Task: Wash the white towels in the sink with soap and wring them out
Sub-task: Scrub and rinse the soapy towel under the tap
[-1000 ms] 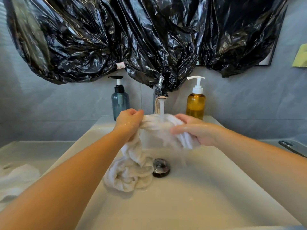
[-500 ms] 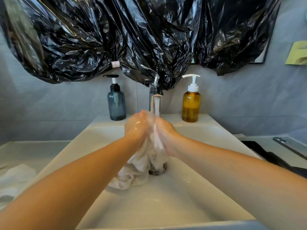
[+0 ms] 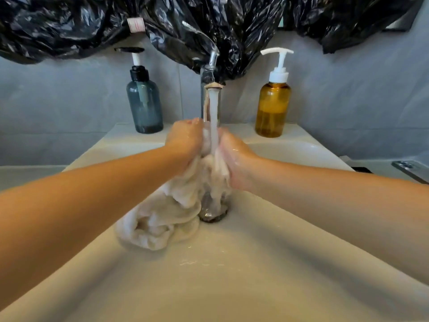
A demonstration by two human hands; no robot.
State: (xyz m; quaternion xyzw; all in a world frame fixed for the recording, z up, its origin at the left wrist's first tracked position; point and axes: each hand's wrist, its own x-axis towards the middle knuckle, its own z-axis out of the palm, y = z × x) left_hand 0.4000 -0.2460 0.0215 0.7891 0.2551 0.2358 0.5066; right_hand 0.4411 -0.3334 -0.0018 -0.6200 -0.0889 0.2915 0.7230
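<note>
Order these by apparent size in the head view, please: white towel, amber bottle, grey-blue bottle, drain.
1. white towel
2. amber bottle and grey-blue bottle: about equal, so I do not rank them
3. drain, partly hidden by towel and water

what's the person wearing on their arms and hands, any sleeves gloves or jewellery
Nothing worn shows. The left forearm and right forearm are bare to the frame's edge, no sleeve, watch or bracelet. The left hand and right hand are ungloved and wet; no ring shows.
</note>
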